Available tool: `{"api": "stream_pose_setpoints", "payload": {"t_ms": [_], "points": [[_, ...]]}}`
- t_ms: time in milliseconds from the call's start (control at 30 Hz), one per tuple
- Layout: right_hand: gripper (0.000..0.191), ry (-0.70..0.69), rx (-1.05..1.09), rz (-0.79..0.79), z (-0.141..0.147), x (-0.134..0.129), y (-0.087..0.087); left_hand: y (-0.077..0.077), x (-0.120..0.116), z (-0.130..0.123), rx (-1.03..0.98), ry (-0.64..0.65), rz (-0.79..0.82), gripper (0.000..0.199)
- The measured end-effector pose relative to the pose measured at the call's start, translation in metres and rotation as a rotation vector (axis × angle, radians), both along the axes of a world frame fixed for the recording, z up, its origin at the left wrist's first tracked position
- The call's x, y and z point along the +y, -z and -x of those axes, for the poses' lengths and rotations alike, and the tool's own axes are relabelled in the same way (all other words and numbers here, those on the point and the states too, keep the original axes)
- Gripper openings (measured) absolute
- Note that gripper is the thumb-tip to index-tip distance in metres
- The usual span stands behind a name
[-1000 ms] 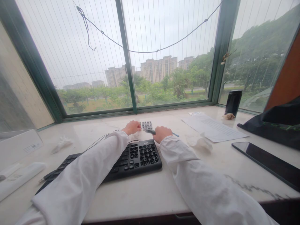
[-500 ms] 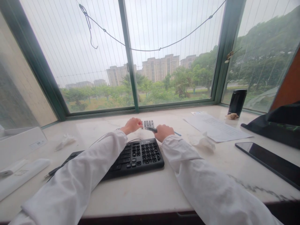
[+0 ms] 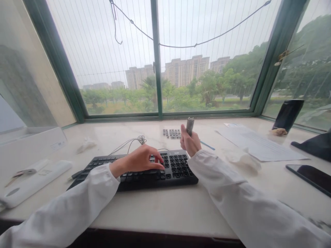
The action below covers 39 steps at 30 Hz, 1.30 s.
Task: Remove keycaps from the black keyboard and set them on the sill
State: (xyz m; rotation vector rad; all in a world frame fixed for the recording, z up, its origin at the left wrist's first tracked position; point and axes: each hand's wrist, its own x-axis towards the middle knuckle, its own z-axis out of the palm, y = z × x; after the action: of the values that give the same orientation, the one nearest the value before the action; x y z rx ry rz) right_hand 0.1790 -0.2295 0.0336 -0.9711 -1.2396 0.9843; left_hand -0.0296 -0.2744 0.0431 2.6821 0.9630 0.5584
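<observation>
My left hand (image 3: 142, 160) is over the black keyboard (image 3: 124, 186), thumb and forefinger curved together at the keys left of the number pad. Whatever is between those fingertips is too small to make out. My right hand (image 3: 190, 142) is closed around a short grey tool (image 3: 190, 125), held upright with its metallic end up, above the keyboard's upper right corner. On the number pad (image 3: 178, 165) the positions show as dark square sockets without caps. Loose grey keycaps (image 3: 171, 133) lie in rows on the table behind the keyboard.
A thin cable (image 3: 129, 140) loops behind the keyboard. On the right are a blue stick (image 3: 207, 144), crumpled tissue (image 3: 243, 160), printed paper (image 3: 258, 143), a phone (image 3: 312, 177) and a black can (image 3: 288, 115). Left lie a white box (image 3: 33, 141) and a white device (image 3: 38, 182).
My left hand has come back from beside the loose keycaps to the keyboard. My right hand has tipped the grey tool from lying sideways to upright. The view has shifted slightly.
</observation>
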Motion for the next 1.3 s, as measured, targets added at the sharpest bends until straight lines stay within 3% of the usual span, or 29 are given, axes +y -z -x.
{"api": "stream_pose_setpoints", "payload": {"t_ms": [133,267,633,833,1133,1300], "points": [[0.058,-0.146,0.257,0.128,0.022,-0.017,0.005,0.009,0.001,0.007,-0.033,0.1,0.007,0.026],[0.059,-0.171,0.341,0.149,0.042,-0.035,0.007,0.013,0.002,0.009,-0.061,0.145,0.008,0.02],[0.06,-0.093,0.241,0.175,0.063,-0.049,0.019,0.02,0.008,0.01,-0.178,0.213,0.137,0.018],[0.059,-0.115,0.277,0.177,0.065,-0.055,0.019,0.021,0.01,0.01,-0.203,0.183,0.237,0.023],[0.059,0.042,0.179,0.135,0.068,-0.057,0.024,0.02,0.01,0.01,-0.195,0.135,0.289,0.026],[0.059,0.058,0.178,0.149,0.069,-0.063,0.025,0.02,0.01,0.01,-0.187,0.104,0.321,0.03]]}}
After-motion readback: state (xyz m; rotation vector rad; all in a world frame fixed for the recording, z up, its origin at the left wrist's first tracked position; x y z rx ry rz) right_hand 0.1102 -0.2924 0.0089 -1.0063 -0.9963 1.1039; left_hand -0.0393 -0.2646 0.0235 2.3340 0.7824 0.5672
